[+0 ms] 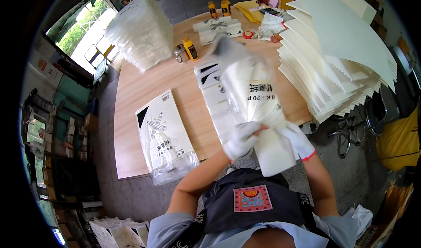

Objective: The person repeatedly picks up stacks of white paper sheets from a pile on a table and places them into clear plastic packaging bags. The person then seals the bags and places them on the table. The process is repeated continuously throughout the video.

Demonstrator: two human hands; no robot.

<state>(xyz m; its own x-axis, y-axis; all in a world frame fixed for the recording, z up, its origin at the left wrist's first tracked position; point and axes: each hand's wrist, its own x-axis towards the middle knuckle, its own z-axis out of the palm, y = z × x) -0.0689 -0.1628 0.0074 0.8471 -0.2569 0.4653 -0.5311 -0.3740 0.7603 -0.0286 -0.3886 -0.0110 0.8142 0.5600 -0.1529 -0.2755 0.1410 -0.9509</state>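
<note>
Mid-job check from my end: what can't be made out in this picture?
Clear bag, far end: head view, smeared by motion blur.
Right hand: head view, its fingers blend into pale plastic, so the exact grip is unclear.
Packs beneath the bag: head view, partly covered by it, count unclear.
Dark item at the table's far side: head view, too small to identify.
White stack, lower left: cut off by the head view's bottom edge.
</note>
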